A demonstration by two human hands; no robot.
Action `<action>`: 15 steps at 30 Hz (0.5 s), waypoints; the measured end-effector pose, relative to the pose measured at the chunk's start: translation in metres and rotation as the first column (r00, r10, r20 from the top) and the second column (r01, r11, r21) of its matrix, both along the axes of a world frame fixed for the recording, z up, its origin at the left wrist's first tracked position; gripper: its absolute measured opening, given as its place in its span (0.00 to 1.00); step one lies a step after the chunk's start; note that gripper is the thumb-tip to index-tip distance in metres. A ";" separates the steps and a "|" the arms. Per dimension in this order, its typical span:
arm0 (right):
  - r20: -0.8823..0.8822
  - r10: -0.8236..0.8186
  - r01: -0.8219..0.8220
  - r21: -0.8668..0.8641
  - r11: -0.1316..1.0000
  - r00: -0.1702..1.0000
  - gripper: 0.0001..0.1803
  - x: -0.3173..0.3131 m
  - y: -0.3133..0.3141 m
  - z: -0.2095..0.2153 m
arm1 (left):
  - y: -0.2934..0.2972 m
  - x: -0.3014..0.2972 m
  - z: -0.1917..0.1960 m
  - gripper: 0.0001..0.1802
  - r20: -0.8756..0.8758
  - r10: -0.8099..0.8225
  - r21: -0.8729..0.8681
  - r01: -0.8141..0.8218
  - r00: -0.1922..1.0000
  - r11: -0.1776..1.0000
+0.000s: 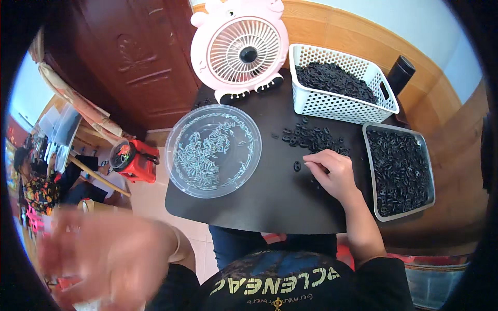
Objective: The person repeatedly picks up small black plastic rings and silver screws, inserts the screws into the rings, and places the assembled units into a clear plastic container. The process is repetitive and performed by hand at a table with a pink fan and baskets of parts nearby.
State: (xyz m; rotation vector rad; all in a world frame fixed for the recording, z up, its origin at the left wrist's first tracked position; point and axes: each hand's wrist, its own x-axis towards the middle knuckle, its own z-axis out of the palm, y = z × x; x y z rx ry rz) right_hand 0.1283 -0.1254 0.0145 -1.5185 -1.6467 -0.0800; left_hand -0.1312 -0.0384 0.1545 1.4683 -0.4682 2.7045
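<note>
My right hand is over the dark table, thumb and forefinger pinched together; whatever sits between the fingertips is too small to make out. Just left of those fingertips lies a single small black oval part with holes. Beyond the hand spreads a loose pile of similar black parts. My left hand is raised at the lower left, off the table, and smeared by motion, so its fingers cannot be read. A clear round plastic tub at the table's left contains many small silvery pin-like pieces.
A pink pig-shaped fan stands at the back. Behind the pile is a white perforated basket of black parts; a shallow tray at right holds more. A dark cylinder stands behind. Another person sits far left, near a red bin-like container.
</note>
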 end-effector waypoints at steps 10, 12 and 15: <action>-0.130 0.039 -0.044 -0.040 0.998 0.991 0.05 -0.004 0.003 -0.008 | 0.092 0.048 -0.119 0.07 -0.992 0.026 0.083 -0.486 -0.123 0.870; -0.144 0.031 -0.038 -0.046 0.998 0.989 0.05 -0.002 0.002 -0.008 | 0.095 0.051 -0.128 0.07 -0.988 0.026 0.097 -0.486 -0.151 0.869; -0.145 0.032 -0.040 -0.051 0.998 0.989 0.05 -0.001 0.002 -0.010 | 0.097 0.054 -0.135 0.07 -0.980 0.026 0.121 -0.488 -0.197 0.864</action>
